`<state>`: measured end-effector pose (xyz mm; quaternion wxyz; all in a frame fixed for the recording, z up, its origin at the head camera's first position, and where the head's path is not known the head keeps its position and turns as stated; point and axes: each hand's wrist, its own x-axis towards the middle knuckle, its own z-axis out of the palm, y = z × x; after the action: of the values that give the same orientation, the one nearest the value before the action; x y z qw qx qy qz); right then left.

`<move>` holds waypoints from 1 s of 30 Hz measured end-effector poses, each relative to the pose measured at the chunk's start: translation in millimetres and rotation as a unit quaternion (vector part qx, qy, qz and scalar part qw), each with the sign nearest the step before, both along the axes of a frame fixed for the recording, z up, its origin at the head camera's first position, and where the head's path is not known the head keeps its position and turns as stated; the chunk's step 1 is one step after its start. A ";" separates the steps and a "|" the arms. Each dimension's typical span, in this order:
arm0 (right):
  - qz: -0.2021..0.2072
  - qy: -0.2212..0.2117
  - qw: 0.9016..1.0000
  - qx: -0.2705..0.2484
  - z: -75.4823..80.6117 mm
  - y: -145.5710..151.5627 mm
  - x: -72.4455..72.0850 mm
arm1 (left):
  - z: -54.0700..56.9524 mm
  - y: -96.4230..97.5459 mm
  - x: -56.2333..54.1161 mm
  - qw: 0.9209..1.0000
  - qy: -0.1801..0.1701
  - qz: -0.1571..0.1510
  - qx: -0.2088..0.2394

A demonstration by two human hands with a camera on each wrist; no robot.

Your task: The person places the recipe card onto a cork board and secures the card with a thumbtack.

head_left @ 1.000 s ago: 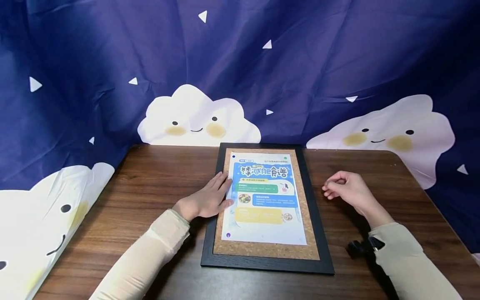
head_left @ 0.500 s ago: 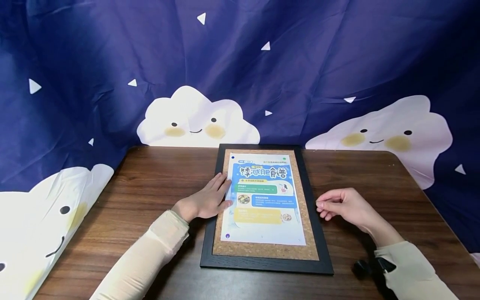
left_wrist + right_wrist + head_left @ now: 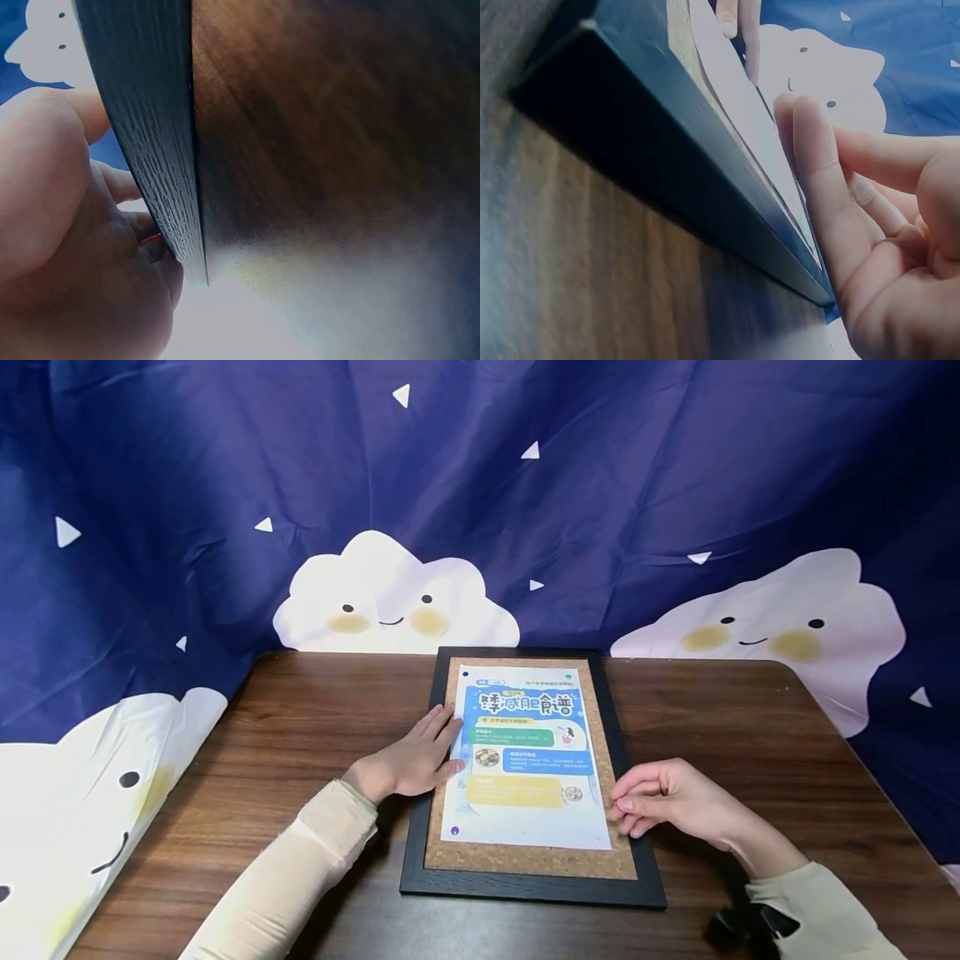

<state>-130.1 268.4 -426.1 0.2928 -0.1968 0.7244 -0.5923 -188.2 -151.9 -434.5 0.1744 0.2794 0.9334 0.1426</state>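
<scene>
A black-framed corkboard (image 3: 532, 863) lies on the wooden table, and a printed paper poster (image 3: 517, 827) covers most of its cork. Pins show at three poster corners: a dark blue pin (image 3: 466, 674), a green pin (image 3: 568, 677) and a purple pin (image 3: 455, 831). My left hand (image 3: 411, 763) rests flat across the left frame edge, its fingertips at the poster's edge. Over the right frame edge is my right hand (image 3: 675, 803), thumb and fingers bent together near the poster's lower right. I cannot tell whether something small sits between its fingertips.
The brown wooden table (image 3: 300, 710) extends around the board, with rounded far corners. Behind it hangs a dark blue curtain (image 3: 585, 510) printed with smiling clouds and white triangles. A black wrist camera (image 3: 729, 928) hangs beneath the right sleeve.
My right hand has moved left and toward me, from the table beside the board to over its right frame edge. My left hand has stayed in place.
</scene>
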 end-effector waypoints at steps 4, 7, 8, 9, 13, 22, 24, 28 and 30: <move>0.026 -0.018 0.999 -0.016 -2.8 -5.2 3.6 | 4.6 2.9 1.4 1.000 -0.004 0.006 -0.024; 0.045 -0.038 0.998 -0.024 -5.0 -9.1 6.3 | 3.4 2.5 1.0 1.000 0.002 0.006 -0.027; 0.049 -0.044 0.997 -0.025 -5.5 -10.5 7.1 | 3.4 2.5 0.9 1.000 0.004 0.005 -0.029; 0.052 -0.050 0.997 -0.025 -6.0 -11.8 7.9 | 3.4 2.4 0.8 1.000 0.006 0.004 -0.028; 0.060 -0.060 0.996 -0.016 -7.2 -17.0 10.1 | 3.8 2.3 0.1 1.000 0.009 0.002 -0.027; 0.050 -0.068 0.996 0.039 -4.7 -25.3 11.7 | 2.9 2.1 -0.8 1.000 0.007 0.001 -0.024; 0.050 -0.072 0.995 0.048 -4.1 -26.5 11.3 | 2.6 2.3 -0.8 1.000 0.006 0.002 -0.024; 0.057 -0.077 0.994 0.058 -2.7 -28.6 10.7 | 3.2 3.1 0.7 1.000 0.001 0.007 -0.027; 0.059 -0.079 0.993 0.063 -1.8 -29.8 10.3 | 3.4 2.8 1.1 1.000 0.003 0.007 -0.024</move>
<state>-119.8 238.6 -427.9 0.3952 -0.1725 0.7223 -0.5407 -187.1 -149.0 -431.1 0.1776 0.2692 0.9388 0.1211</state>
